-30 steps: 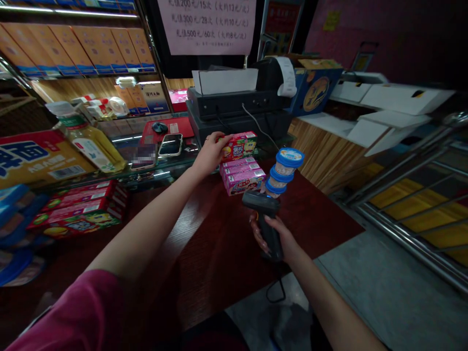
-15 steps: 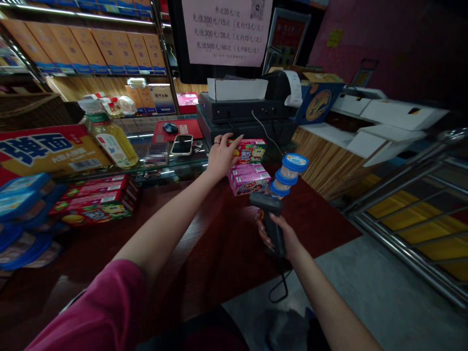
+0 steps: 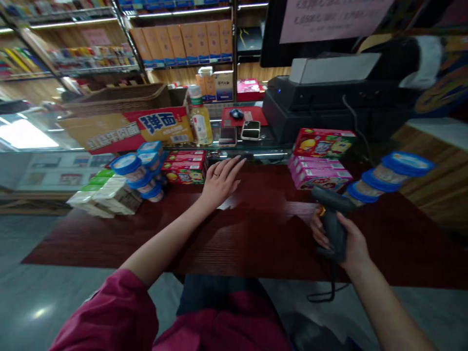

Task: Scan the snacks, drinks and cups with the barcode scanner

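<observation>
My left hand [image 3: 221, 181], fingers spread and holding nothing, hovers over the dark red table just right of some red snack boxes [image 3: 183, 168]. Wrapped around the handle of a black barcode scanner [image 3: 334, 224] is my right hand [image 3: 353, 243]; a cord loops below it. Beyond the scanner, a red box [image 3: 323, 143] sits on top of pink boxes [image 3: 320, 173]. To their right stands a leaning stack of blue-lidded tubs [image 3: 387, 178]. More blue-lidded tubs [image 3: 141, 170] and white-and-green packs [image 3: 107, 192] are grouped on the left.
A noodle carton [image 3: 127, 129], an oil bottle [image 3: 201, 119], two phones [image 3: 251, 130] and a mouse [image 3: 236, 114] line the glass counter behind. A black cash drawer [image 3: 278, 114] and a monitor [image 3: 270, 34] stand at the back right. The table [image 3: 234, 243] ends close to my body.
My left hand has left the red box on the pink boxes and moved left across the table. The view has swung left. My right hand still grips the scanner.
</observation>
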Demonstrator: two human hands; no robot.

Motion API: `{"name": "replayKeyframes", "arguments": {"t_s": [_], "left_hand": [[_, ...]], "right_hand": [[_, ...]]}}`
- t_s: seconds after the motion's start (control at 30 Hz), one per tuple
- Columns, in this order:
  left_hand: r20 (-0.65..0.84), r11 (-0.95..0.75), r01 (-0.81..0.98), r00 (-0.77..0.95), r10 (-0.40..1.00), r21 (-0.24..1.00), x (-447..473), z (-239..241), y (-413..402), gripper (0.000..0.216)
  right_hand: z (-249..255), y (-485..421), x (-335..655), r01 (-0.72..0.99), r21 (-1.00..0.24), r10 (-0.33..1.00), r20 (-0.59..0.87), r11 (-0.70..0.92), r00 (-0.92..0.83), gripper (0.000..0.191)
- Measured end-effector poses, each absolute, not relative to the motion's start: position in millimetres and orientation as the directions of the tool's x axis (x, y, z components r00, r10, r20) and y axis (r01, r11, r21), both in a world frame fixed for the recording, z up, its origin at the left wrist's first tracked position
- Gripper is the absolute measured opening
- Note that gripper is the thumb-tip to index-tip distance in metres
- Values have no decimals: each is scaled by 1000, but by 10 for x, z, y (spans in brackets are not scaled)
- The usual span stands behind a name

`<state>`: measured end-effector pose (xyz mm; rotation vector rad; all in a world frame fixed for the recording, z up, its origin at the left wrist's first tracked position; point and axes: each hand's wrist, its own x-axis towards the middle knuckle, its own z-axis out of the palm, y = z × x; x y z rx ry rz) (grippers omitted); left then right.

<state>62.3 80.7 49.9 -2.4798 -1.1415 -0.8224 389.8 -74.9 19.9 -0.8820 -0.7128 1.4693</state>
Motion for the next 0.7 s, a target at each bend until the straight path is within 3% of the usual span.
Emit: {"name": "replayKeyframes", "arguments": {"t_s": [0.17, 0.3, 0.53, 0.7], "left_hand": [[652, -411, 911, 292, 700, 33, -403, 320, 745, 82], [662, -317, 945, 188, 725, 79, -764, 240, 822, 85], [652, -435, 896, 280, 705, 86, -914, 141, 846, 61], [572, -468, 858, 280, 771, 211, -942, 218, 846, 60]], "right_hand": [[267, -451, 3208, -520, -835, 982, -130, -183, -136, 26], [264, -237, 2722, -464, -840, 944, -151, -280, -295, 28], [224, -95, 2344, -443, -834, 904, -144, -330, -403, 34], [241, -61, 2333, -426, -844, 907, -149, -324, -394, 38]]}}
